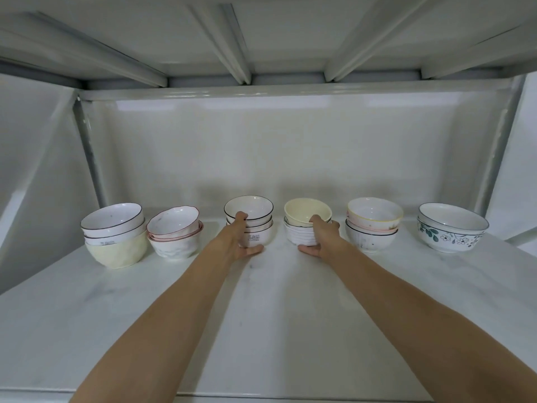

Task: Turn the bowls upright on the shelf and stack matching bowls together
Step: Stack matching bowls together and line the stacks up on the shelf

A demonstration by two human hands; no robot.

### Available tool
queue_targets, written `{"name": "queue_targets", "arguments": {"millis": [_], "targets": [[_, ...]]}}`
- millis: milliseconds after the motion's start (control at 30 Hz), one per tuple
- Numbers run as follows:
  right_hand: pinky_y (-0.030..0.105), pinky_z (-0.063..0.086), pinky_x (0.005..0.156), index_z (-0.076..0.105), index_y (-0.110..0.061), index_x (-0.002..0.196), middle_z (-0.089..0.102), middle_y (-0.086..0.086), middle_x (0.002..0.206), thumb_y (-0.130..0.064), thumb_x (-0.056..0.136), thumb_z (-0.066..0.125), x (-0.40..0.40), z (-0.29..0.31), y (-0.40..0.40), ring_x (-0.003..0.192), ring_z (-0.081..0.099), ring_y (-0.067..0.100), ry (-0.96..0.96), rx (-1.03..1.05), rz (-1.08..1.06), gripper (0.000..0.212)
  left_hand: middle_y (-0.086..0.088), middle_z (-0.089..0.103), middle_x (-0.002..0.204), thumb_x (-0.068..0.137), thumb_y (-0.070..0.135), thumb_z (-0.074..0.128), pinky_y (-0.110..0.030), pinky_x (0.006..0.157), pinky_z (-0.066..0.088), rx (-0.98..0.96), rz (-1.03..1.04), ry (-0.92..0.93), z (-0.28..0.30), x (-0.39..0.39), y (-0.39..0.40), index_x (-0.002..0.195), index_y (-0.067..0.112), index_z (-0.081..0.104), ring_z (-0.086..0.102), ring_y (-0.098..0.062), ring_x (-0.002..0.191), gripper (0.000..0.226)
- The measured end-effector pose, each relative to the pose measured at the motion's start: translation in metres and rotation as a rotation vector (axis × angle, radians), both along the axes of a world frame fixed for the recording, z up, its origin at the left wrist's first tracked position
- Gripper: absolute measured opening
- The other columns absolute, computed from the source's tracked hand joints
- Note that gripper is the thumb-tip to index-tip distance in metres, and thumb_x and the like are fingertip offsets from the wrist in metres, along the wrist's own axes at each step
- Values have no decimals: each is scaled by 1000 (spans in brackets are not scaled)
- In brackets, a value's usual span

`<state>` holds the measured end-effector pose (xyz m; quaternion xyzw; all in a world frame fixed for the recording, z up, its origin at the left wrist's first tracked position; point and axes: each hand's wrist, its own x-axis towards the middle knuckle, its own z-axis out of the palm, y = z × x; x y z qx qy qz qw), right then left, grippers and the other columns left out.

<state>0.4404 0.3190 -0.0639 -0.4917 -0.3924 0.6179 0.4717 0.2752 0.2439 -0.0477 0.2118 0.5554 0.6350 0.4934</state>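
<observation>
A: From the head camera, what stands on the shelf [290, 330]?

B: Six stacks of upright bowls in a row near the back wall. Far left, black-rimmed white bowls [113, 221] sit in a cream bowl [117, 253]. Just beside it is a pink-edged stack [174, 231]. Then comes the black-rimmed stack [255, 225], three bowls, the lowest with small dark print. Next is the ribbed stack [299, 232], a white ribbed bowl at the bottom with a cream bowl tilted on top. Right of that, a yellow-rimmed bowl tops a pink-and-white pile [373, 225]. Far right, well apart, are two leaf-patterned bowls [452, 228].

A: And the hands?

B: The left hand [239, 238] grips the black-rimmed stack: fingers curled over the top rim, thumb under the base on the shelf. The right hand [322, 238] holds the ribbed stack the same way, fingers hooked into the cream bowl, thumb beneath the ribbed one. Both hands are spread wide, clamped from top to bottom.
</observation>
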Motion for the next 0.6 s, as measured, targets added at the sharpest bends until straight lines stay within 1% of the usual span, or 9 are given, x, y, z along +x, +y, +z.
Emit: {"name": "queue_targets", "arguments": {"millis": [100,167,200,300,367,500,600], "targets": [[40,58,47,29,-20,138,37,6,137,-28,90,55,-5,-5,0,117,52,34,14,4,12,55,-11,51,106,94,33,53,-50,79,56,4,13,-7,-3,-3,-4,110,10,48,56,-33,96,29],[39,59,50,29,-20,138,37,6,137,-29,90,55,-9,-8,-3,118,52,34,24,12,24,55,-12,50,113,93,34,53,-49,70,57,5,25,0,-5,-6,-8,113,10,48,56,-34,98,31],[39,60,51,29,-20,138,37,6,137,-29,89,55,-12,-9,-5,118,51,34,28,15,26,56,-12,50,115,93,34,53,-49,69,57,7,32,4,-6,-8,-11,113,10,48,56,-33,98,32],[39,59,53,30,-22,139,37,7,138,-30,89,56,-18,-12,-12,119,50,35,34,24,30,57,-14,52,117,93,33,54,-50,70,57,17,40,5,-9,-15,-18,112,9,49,57,-33,98,31],[40,59,54,30,-23,139,37,8,137,-31,88,57,-23,-13,-15,119,50,35,32,22,28,59,-14,54,124,92,33,56,-50,69,58,20,33,1,-10,-22,-23,112,9,52,59,-33,100,32],[38,59,52,28,-27,140,36,9,137,-33,85,57,-29,-15,-21,118,50,36,22,10,20,62,-14,53,131,90,34,59,-53,73,57,8,43,-1,-10,-34,-32,99,11,54,60,-34,103,25],[37,59,52,27,-28,141,36,8,137,-33,86,56,-33,-15,-25,118,51,36,35,4,24,63,-14,52,133,91,34,58,-52,66,58,13,50,5,-9,-39,-36,110,13,51,59,-35,107,29]]}}
